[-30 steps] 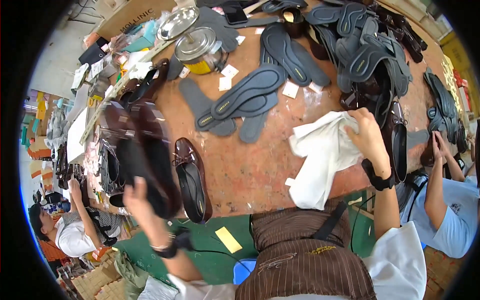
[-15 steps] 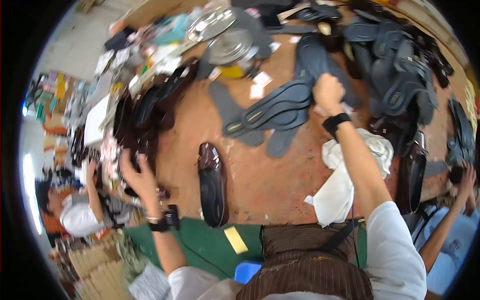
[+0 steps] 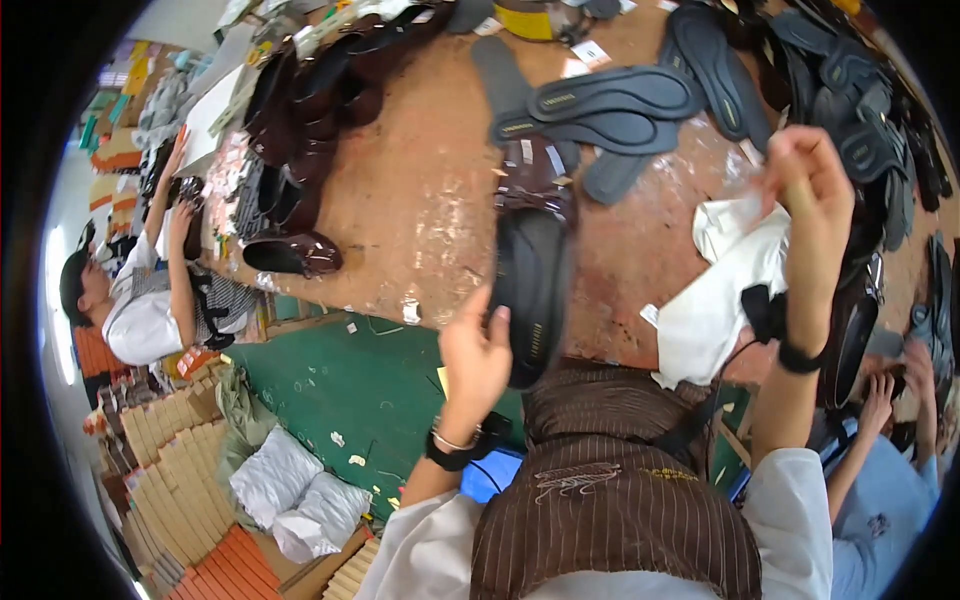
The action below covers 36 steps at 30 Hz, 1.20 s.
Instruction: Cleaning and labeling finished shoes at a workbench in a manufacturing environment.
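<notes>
My left hand (image 3: 475,355) grips the heel end of a dark shoe (image 3: 530,275) and holds it just above the brown worktable (image 3: 420,200), in front of my striped apron. My right hand (image 3: 808,185) is raised over the table's right side with its fingers pinched together. Whether they hold anything I cannot tell. A white cloth (image 3: 725,290) lies crumpled on the table right below that hand. Flat dark insoles (image 3: 610,100) lie beyond the shoe.
Dark brown shoes (image 3: 300,110) are heaped at the table's left, and one (image 3: 295,255) lies apart near its edge. Black soles (image 3: 850,80) pile up at right. One person (image 3: 140,300) works at left, another's hands (image 3: 885,390) at right. Cardboard stacks (image 3: 180,480) and white bags (image 3: 290,490) sit on the green floor (image 3: 330,380).
My left hand has picked the dark shoe up off the table and brought it close. My right hand drew back from the insoles and rose over the white cloth.
</notes>
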{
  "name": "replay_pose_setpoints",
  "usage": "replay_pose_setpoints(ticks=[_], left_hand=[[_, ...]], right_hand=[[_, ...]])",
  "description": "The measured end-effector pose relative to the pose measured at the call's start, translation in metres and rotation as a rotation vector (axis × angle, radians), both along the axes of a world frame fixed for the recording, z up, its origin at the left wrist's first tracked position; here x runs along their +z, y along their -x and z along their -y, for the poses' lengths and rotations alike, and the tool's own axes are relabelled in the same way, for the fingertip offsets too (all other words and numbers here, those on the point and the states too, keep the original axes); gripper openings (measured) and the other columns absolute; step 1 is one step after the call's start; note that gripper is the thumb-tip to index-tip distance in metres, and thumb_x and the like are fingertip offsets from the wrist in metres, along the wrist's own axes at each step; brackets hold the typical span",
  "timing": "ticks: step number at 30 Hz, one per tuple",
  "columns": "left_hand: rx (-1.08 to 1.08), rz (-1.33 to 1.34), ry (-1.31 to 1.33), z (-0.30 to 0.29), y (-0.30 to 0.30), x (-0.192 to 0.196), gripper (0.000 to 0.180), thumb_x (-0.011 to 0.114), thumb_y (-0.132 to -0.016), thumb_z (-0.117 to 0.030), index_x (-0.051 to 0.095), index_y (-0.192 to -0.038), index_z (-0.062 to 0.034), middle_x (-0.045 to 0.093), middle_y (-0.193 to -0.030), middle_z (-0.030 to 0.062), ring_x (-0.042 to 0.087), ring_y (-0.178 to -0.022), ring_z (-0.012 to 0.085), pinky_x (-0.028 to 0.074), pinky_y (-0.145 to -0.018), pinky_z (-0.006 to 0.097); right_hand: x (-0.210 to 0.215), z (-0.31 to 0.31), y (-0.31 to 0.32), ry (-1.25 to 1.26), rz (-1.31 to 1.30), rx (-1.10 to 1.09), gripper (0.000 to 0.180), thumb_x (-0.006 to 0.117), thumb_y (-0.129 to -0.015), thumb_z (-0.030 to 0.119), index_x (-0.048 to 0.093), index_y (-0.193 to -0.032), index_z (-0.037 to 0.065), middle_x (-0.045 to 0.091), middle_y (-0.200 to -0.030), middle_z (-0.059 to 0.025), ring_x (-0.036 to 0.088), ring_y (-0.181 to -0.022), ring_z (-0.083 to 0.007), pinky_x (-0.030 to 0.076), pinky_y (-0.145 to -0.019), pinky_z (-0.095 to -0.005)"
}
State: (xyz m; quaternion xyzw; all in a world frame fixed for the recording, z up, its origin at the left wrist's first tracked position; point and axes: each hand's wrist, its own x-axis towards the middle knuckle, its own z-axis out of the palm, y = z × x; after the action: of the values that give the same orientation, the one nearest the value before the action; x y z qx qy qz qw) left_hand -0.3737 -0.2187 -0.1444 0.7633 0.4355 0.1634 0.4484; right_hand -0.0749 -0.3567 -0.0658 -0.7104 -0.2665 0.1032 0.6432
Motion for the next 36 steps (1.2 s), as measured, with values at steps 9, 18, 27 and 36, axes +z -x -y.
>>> replay_pose_setpoints(ticks=[9,18,27,36], left_hand=[[-0.236,-0.104,-0.105,0.066,-0.039,-0.014,0.026,0.056,-0.094,-0.010,0.061,-0.117,0.0016,0.064,-0.102,0.0219,0.064,-0.088,0.0409,0.050,-0.074,0.045],[-0.104,0.170,0.471,0.008,-0.087,-0.055,0.013,0.067,-0.091,-0.005,0.069,-0.103,-0.0013,0.067,-0.082,0.0021,0.061,-0.066,0.0082,0.049,-0.055,0.024],[-0.042,0.227,0.657,0.001,-0.089,-0.041,0.010,0.069,-0.091,-0.008,0.067,-0.099,-0.0015,0.068,-0.089,0.0039,0.065,-0.076,0.0094,0.052,-0.056,0.021],[0.056,0.529,0.571,0.009,-0.088,-0.024,0.016,0.065,-0.095,-0.012,0.061,-0.103,0.0007,0.069,-0.101,0.0145,0.068,-0.084,0.0179,0.058,-0.063,0.027]], right_hand=[[-0.057,0.023,0.096,0.574,0.156,0.150,0.007,0.070,-0.078,0.006,0.066,-0.084,0.003,0.064,-0.072,-0.0111,0.063,-0.064,-0.0283,0.048,-0.058,-0.0386],[-0.077,-0.014,0.095,0.842,0.609,0.298,0.007,0.065,-0.073,0.008,0.067,-0.079,0.003,0.067,-0.081,-0.0144,0.069,-0.071,-0.0354,0.053,-0.060,-0.0421],[-0.075,-0.017,0.090,0.702,0.372,0.268,0.007,0.069,-0.079,0.012,0.070,-0.083,0.007,0.068,-0.076,-0.0136,0.067,-0.073,-0.0347,0.050,-0.064,-0.0441],[-0.047,0.024,0.077,0.280,-0.476,0.400,0.014,0.068,-0.091,0.014,0.071,-0.096,0.002,0.069,-0.085,-0.0029,0.060,-0.088,-0.0087,0.046,-0.079,-0.0266]])
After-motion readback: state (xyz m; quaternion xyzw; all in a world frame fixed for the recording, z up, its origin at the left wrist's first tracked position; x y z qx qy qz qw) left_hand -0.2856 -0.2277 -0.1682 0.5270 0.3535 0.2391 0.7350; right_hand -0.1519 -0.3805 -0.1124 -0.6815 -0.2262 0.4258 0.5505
